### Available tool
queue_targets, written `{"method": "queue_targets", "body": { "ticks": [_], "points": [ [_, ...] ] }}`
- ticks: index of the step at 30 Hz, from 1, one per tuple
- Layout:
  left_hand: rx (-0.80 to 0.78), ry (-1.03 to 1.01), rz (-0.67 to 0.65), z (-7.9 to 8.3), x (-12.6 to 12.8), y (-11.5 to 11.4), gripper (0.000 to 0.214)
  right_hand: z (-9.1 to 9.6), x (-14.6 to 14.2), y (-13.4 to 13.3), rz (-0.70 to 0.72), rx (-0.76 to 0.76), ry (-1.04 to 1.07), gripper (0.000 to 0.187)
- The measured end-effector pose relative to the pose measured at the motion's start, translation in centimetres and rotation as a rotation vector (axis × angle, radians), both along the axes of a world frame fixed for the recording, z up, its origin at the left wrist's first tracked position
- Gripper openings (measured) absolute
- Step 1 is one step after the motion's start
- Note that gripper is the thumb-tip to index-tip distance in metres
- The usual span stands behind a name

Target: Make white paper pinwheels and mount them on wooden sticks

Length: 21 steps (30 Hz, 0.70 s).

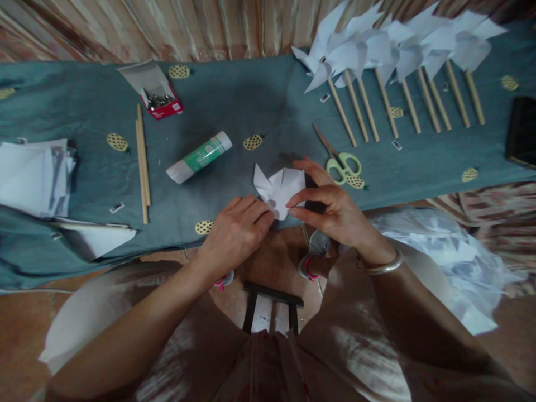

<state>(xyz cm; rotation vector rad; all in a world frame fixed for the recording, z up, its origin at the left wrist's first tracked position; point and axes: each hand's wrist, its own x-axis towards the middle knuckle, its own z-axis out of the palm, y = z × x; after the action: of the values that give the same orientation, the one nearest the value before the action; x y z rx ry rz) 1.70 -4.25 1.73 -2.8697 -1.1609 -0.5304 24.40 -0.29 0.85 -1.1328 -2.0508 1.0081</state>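
A white paper pinwheel with folded blades is held between both hands at the near edge of the cloth-covered table. My left hand has its fingers closed on the pinwheel's lower left part; its fingertips are partly hidden. On the right side, my right hand pinches the paper between thumb and fingers. No stick shows on this pinwheel. Green-handled scissors lie just beyond my right hand. A glue stick with a green label rests on its side beyond my left hand.
Finished pinwheels on sticks lie in a row at the back right. A red box of small metal pieces, loose wooden sticks and stacked white paper are on the left. A dark device lies far right; a plastic bag sits below.
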Motion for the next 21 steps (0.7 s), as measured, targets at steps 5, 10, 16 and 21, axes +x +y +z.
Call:
{"method": "queue_targets", "body": {
  "ticks": [5, 10, 16, 21],
  "points": [
    [-0.001, -0.041, 0.0, -0.1, 0.2, -0.1, 0.012, -0.1, -0.6, 0.1, -0.052, 0.038, -0.027, 0.006],
    [-0.039, -0.123, 0.021, -0.6, 0.5, -0.4, 0.021, -0.3, -1.5, -0.1, -0.138, 0.095, -0.099, 0.007],
    [-0.05, -0.14, 0.004, -0.7, 0.5, -0.4, 0.024, -0.5, -1.9, -0.1, -0.191, 0.132, -0.136, 0.006],
    [-0.078, -0.109, -0.03, -0.6, 0.4, -0.4, 0.022, -0.6, -2.1, -0.2, -0.221, 0.145, -0.159, 0.006]
  ]
}}
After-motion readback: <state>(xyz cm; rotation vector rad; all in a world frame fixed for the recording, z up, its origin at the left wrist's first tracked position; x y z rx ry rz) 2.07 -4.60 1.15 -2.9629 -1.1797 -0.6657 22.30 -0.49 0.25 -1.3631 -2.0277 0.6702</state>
